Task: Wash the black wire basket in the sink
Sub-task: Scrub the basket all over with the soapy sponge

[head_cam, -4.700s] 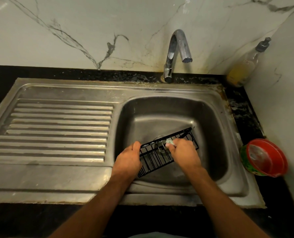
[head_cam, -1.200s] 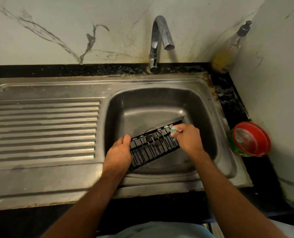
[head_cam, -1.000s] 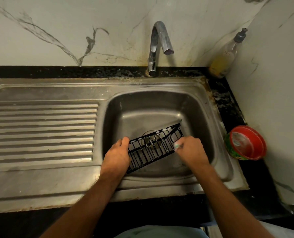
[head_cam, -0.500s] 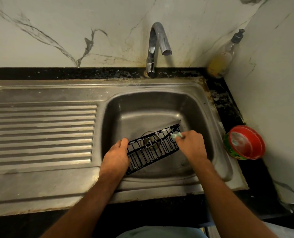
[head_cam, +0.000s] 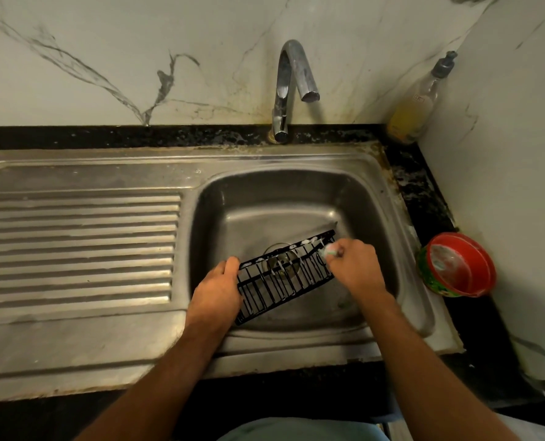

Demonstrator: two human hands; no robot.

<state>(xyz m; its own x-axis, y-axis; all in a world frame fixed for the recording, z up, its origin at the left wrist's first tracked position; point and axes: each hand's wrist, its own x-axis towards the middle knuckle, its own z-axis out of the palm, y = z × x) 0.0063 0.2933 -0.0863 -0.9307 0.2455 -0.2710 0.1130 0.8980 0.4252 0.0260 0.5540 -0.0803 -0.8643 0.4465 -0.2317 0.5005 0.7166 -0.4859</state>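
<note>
Both hands grip basket [head_cam: 283, 275] ends in sink [head_cam: 296, 198].

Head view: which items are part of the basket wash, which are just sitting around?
In use:
- wire basket, gripped by left hand
- small scrubber, pinched in right hand, soapy at the basket's top edge
- sink

Idle:
- tap, no water running
- soap bottle in the corner
- red tub on the counter

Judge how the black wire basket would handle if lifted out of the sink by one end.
The black wire basket probably stays stiff: it holds shape gripped at one end. Open wires suggest lightness. Suds along its top rail may make it slippery.
</note>
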